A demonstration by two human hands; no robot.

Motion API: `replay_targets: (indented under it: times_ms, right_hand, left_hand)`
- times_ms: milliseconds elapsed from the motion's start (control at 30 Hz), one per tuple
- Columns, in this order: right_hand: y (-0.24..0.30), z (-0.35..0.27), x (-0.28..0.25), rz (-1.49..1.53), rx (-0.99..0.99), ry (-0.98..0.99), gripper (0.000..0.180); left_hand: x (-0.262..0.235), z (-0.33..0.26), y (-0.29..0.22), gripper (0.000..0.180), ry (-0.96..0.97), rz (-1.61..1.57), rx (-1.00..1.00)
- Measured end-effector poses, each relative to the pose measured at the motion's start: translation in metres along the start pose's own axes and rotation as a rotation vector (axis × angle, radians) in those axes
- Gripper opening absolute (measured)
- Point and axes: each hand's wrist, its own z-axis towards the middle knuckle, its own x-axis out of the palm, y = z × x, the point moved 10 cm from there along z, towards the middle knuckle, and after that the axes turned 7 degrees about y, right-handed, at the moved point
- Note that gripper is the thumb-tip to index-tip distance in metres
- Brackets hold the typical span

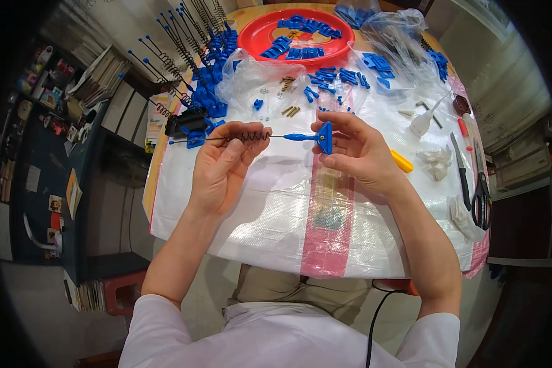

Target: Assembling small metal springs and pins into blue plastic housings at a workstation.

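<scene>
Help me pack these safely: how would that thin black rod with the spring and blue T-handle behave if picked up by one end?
The rod looks thin, so it would probably flex slightly. The black spring seems loose on it and might slide. The blue T-handle would likely make that end heavier and stop rolling.

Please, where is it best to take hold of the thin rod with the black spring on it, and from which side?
Probably at its blue T-shaped handle, coming from the right, as the right hand does now. The handle is the broadest, flattest part. The rod lies level, and the black spring around it would likely slide under the fingers; the left hand steadies that part.
</scene>
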Motion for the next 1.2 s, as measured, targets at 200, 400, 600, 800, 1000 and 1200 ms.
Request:
replay_targets:
  times_ms: [200, 400, 600, 800, 1000, 1200]
  right_hand:
    - [0.002, -0.001, 0.001, -0.001, -0.005, -0.01, 0.065]
    - [0.001, 0.0, -0.002, -0.012, -0.065, 0.008, 0.063]
    - [0.002, 0.001, 0.002, -0.05, -0.048, 0.012, 0.072]
    - [0.0, 0.001, -0.003, -0.047, -0.074, -0.026, 0.079]
    - [-0.006, 0.002, -0.006, -0.066, -0.042, -0.04, 0.075]
    - [-0.011, 0.001, -0.014, -0.09, 0.007, -0.075, 0.071]
  left_hand:
    - [0.003, -0.001, -0.002, 0.026, 0.048, 0.01, 0.019]
    - [0.005, -0.001, 0.0, 0.025, 0.051, 0.007, 0.029]
    - [0.003, -0.002, -0.008, 0.026, 0.028, 0.072, 0.049]
    - [-0.02, -0.008, -0.084, 0.026, -0.032, 0.412, 0.191]
    - [-0.05, -0.017, -0.151, 0.029, -0.165, 0.76, 0.143]
    - [-0.059, -0.013, -0.17, 0.029, -0.204, 0.915, 0.107]
